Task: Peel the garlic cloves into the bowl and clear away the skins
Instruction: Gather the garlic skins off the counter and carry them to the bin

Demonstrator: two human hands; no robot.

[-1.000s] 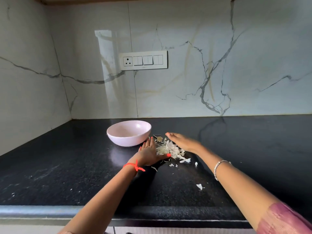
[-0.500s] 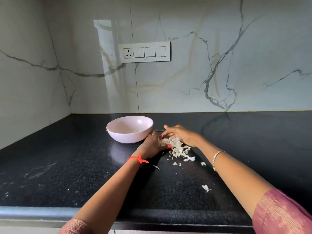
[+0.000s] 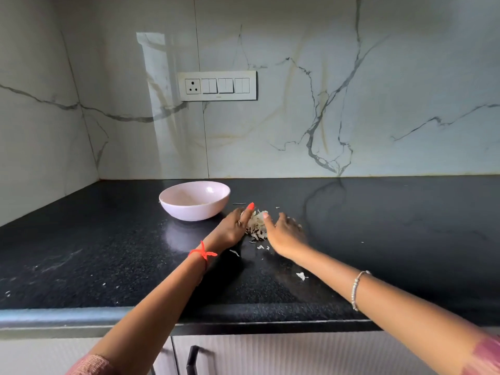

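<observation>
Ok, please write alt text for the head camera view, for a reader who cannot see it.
A left hand and a right hand flank a pile of garlic skins on a black countertop, beside a pale pink bowl. Loose flakes lie nearer the edge.

White marble-look wall tiles point(image 3: 378, 90) with grey and tan veins meet in a corner at left. A white switch panel point(image 3: 217, 86) with one socket sits on the back wall. Daylight gleams beside it. Below lies a black speckled tabletop point(image 3: 392, 226), over pale cabinet doors point(image 3: 297, 353) with a black handle point(image 3: 190, 359).
</observation>
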